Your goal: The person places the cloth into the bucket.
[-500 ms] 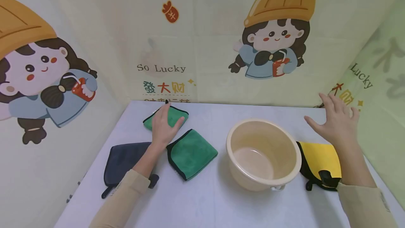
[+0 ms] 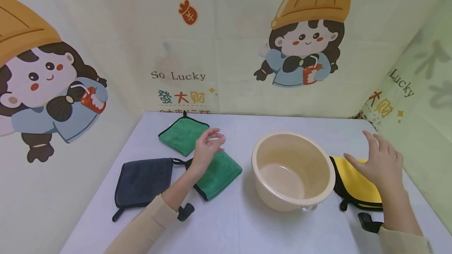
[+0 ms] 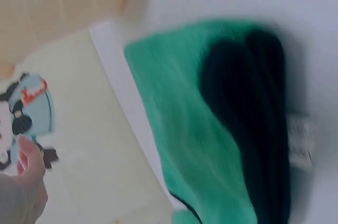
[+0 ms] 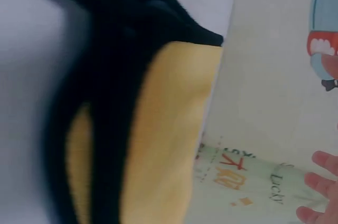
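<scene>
My left hand (image 2: 207, 153) is over the nearer folded green cloth (image 2: 223, 175), fingers loosely bent and nothing held. In the left wrist view that green cloth (image 3: 182, 113) fills the middle, its dark edge and a white tag showing. Farther back lies another green cloth (image 2: 183, 134) with black trim and a loop. On the right, my right hand (image 2: 385, 164) hovers at the yellow cloth (image 2: 356, 181) with black trim, thumb and fingers spread, holding nothing. The right wrist view shows the yellow cloth (image 4: 163, 129) close up. Between the hands stands a beige bucket (image 2: 282, 179), nothing inside.
A dark blue folded cloth (image 2: 144, 181) with a loop lies left of the nearer green cloth. The white table (image 2: 240, 226) ends at a printed fabric wall (image 2: 233, 50) behind, with more fabric along both sides. A small black piece hangs at each wrist.
My left hand has moved right and nearer, from the far green cloth to the closer one, its fingers now more bent. My right hand has come lower and nearer, over the yellow cloth.
</scene>
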Tool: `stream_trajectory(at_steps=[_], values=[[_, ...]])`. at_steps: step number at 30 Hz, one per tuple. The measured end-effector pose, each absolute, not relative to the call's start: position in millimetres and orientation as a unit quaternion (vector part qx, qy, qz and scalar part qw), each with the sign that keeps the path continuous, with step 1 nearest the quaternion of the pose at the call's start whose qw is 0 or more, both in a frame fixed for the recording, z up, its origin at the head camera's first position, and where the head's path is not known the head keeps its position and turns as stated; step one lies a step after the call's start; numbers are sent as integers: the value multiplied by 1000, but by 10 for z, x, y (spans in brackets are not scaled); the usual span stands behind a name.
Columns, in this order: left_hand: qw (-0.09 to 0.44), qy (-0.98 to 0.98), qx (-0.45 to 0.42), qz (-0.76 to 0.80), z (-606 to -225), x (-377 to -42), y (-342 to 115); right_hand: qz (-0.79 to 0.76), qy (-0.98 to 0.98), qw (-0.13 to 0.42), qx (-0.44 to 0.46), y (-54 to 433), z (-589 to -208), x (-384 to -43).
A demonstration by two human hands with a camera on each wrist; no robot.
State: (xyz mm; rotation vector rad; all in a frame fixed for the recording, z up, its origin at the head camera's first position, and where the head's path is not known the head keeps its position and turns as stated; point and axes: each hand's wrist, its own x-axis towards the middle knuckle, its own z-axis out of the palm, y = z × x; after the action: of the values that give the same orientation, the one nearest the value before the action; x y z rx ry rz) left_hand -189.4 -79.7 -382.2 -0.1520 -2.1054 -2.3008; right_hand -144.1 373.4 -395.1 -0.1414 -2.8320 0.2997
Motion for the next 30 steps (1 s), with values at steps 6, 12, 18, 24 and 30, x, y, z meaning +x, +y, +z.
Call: stream_trajectory(at_steps=[6, 12, 18, 24, 30], values=[[-90, -642, -39, -760, -3811, -1746, -567, 101, -989, 84, -74, 3768, -4197, -1340], [-176, -609, -53, -772, -3825, -1626, -398, 102, -992, 33, -71, 3760, -4384, -1250], [-224, -585, -58, -777, -3829, -1575, -300, 106, -992, -4, -74, 3740, -4497, -1219], [-238, -587, -47, -772, -3841, -1552, -264, 112, -989, -48, -90, 3773, -4579, -1211], [-242, -595, -37, -766, -3869, -1539, -228, 109, -988, -66, -86, 3803, -4619, -1213]])
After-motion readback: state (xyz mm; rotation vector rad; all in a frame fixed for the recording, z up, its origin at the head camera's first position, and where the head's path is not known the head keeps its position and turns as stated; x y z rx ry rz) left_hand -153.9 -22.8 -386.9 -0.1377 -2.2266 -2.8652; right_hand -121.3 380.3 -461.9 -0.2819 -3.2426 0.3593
